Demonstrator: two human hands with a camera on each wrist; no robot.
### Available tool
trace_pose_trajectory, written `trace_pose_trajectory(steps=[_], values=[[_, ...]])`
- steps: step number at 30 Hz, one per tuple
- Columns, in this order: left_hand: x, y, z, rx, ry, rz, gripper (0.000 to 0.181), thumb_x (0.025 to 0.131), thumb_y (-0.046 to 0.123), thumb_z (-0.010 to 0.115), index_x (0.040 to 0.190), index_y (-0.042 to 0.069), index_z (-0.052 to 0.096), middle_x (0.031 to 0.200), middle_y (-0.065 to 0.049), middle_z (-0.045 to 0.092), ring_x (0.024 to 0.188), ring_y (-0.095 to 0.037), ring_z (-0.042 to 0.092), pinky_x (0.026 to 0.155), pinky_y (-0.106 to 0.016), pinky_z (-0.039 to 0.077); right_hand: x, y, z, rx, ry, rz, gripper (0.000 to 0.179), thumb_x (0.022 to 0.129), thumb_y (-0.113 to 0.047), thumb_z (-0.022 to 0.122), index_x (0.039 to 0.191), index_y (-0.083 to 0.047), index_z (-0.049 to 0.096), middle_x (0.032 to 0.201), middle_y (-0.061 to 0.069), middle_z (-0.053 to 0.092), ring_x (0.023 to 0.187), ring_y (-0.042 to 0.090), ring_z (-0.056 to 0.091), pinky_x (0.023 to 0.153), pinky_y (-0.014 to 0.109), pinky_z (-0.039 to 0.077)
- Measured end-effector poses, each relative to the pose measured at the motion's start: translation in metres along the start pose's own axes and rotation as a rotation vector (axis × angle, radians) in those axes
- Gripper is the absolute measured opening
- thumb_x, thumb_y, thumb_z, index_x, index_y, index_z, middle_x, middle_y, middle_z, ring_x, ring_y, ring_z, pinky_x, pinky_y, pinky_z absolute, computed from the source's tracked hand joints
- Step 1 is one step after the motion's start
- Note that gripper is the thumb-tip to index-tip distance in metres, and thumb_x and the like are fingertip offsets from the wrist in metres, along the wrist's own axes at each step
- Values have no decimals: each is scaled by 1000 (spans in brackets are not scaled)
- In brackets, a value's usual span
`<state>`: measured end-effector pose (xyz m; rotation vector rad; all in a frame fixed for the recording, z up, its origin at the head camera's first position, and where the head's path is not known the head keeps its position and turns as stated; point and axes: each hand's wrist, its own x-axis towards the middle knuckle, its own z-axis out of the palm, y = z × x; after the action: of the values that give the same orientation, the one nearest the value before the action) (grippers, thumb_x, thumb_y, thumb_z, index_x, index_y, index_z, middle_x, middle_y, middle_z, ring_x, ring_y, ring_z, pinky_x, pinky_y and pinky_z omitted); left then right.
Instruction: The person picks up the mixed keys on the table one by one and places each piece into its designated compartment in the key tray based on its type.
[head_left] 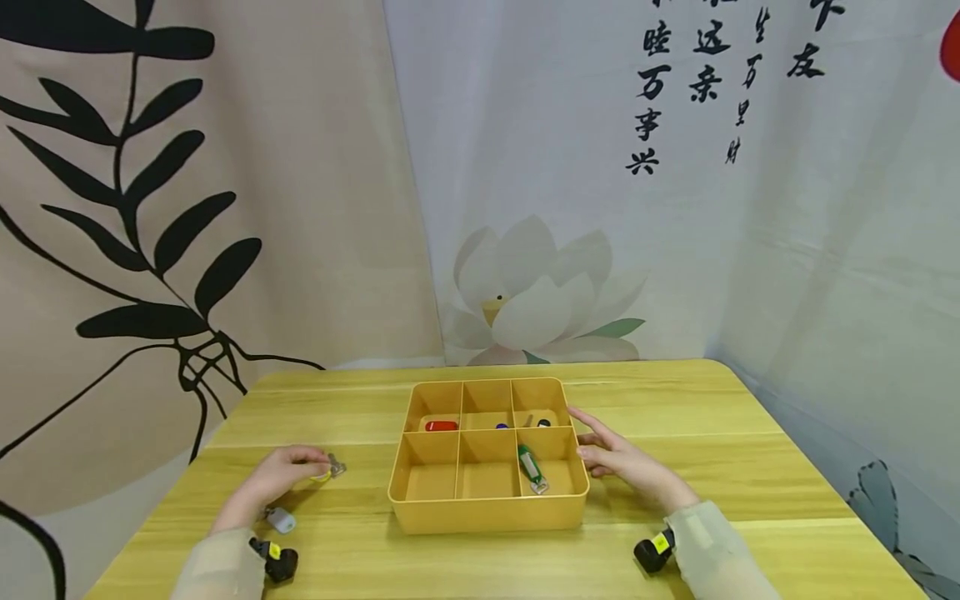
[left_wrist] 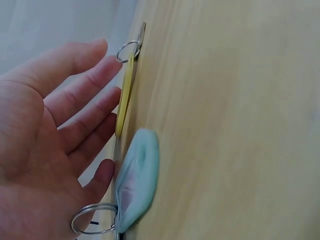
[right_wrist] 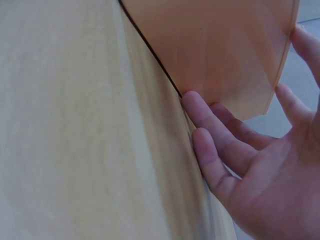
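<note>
At the left of the table in the head view, my left hand (head_left: pixel 277 479) is over a yellow key tag (head_left: pixel 322 477) with a key (head_left: pixel 336 466) on its ring. The left wrist view shows its fingertips right at the tag's edge, fingers loosely extended. Close by the wrist lies a pale mint key tag (head_left: pixel 282 520) with a metal ring (left_wrist: pixel 95 218). My right hand (head_left: pixel 628 460) rests its extended fingers against the right side of a yellow compartment box (head_left: pixel 491 517). A green key tag (head_left: pixel 528 463) leans in the box's front right compartment.
In the back row of the box are a red item (head_left: pixel 442 426) at left, a small blue item (head_left: pixel 502 427) in the middle, and a dark item (head_left: pixel 544 423) at right. The wooden table (head_left: pixel 480 571) ends before a printed cloth backdrop (head_left: pixel 337 208).
</note>
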<state>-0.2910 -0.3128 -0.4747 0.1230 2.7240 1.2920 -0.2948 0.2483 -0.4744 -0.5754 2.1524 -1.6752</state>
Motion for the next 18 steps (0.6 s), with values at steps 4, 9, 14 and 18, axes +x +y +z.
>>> trace_pose_trajectory(steps=[4, 9, 14, 18], values=[[0, 1, 1, -10, 10, -19, 33, 92, 26, 68, 109, -3, 68, 134, -28, 50, 123, -45, 45, 96, -53, 43, -1, 0, 0, -3, 2, 1, 67, 102, -24, 51, 157, -25, 13, 147, 32, 27, 119, 36, 49, 90, 40, 46], [-1, 2, 0, -13, -3, -19, 35, 93, 25, 66, 110, -5, 67, 136, -30, 48, 124, -47, 44, 97, -54, 43, -2, -2, 2, -6, 7, 8, 66, 102, -24, 50, 157, -27, 13, 148, 31, 26, 122, 36, 47, 92, 41, 46], [-3, 3, 1, -9, -5, -6, 31, 93, 24, 66, 107, -4, 69, 135, -30, 49, 124, -48, 44, 96, -54, 43, -2, -2, 2, -16, 4, 7, 66, 102, -24, 49, 157, -27, 12, 149, 32, 24, 119, 35, 48, 92, 42, 46], [-2, 3, 2, -2, 7, 5, 29, 92, 24, 68, 104, -2, 70, 135, -30, 49, 124, -48, 44, 97, -54, 43, -3, -3, 1, -18, 2, 2, 66, 102, -24, 50, 157, -26, 12, 148, 33, 25, 118, 35, 49, 91, 42, 46]])
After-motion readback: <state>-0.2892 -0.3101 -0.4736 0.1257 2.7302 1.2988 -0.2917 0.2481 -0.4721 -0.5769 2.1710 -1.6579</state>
